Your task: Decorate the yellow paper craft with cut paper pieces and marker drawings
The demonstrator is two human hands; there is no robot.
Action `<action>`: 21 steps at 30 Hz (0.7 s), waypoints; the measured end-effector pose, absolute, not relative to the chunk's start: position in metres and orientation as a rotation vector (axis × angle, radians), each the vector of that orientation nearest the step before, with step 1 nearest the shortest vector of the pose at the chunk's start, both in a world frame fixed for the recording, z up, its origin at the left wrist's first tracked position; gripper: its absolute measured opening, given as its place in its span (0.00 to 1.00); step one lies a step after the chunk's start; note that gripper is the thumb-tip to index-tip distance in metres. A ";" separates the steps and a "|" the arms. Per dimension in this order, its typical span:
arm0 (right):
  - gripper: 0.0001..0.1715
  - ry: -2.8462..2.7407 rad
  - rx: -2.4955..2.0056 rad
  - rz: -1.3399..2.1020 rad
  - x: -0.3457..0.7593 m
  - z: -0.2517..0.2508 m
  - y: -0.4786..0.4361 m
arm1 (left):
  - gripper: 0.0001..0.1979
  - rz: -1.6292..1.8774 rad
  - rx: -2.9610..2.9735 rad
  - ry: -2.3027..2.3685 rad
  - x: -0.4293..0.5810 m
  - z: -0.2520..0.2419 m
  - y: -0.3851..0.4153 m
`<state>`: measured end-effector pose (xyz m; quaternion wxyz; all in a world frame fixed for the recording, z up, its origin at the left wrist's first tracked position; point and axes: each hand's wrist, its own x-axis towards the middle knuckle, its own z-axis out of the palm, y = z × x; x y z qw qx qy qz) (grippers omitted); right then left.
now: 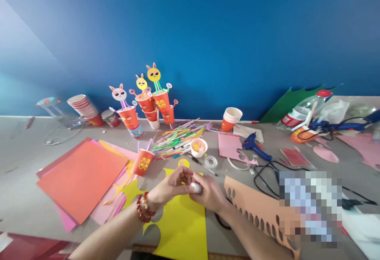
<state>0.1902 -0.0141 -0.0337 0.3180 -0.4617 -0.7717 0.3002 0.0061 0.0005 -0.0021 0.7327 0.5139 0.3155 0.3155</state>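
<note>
My two hands meet over a cut sheet of yellow paper. In my right hand is a small whitish, round-ended object, its kind not plain from here. My left hand, with red bead bracelets at the wrist, has its fingers curled, and its thumb reaches that object. Whatever sits between the left fingers is hidden. Just beyond the hands lies a yellow paper circle. A white cup of small paper pieces stands further back, beside a roll of clear tape.
Paper cups with rabbit figures stand at the back left, near a tipped red cup and orange paper. Coloured sticks lie behind. A blue glue gun, its cable, and orange punched paper are on the right.
</note>
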 end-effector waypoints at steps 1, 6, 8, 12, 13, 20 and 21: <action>0.08 -2.034 -1.207 0.786 0.190 -0.034 -0.014 | 0.26 0.704 1.142 0.696 0.006 -0.002 0.000; 0.08 -2.069 -1.223 0.709 0.191 -0.036 -0.014 | 0.26 0.710 1.112 0.722 0.009 -0.001 -0.001; 0.09 -2.061 -1.241 0.714 0.191 -0.035 -0.014 | 0.25 0.703 1.072 0.735 0.009 -0.001 -0.001; 0.08 -2.024 -1.236 0.768 0.190 -0.033 -0.014 | 0.25 0.727 1.059 0.724 0.008 -0.002 -0.002; 0.08 -2.020 -1.227 0.774 0.190 -0.033 -0.014 | 0.25 0.736 1.065 0.719 0.008 -0.003 -0.003; 0.08 -2.018 -1.224 0.753 0.189 -0.032 -0.014 | 0.25 0.729 1.049 0.760 0.010 -0.002 -0.003; 0.08 -2.008 -1.235 0.760 0.190 -0.032 -0.014 | 0.25 0.720 1.036 0.758 0.010 -0.002 -0.002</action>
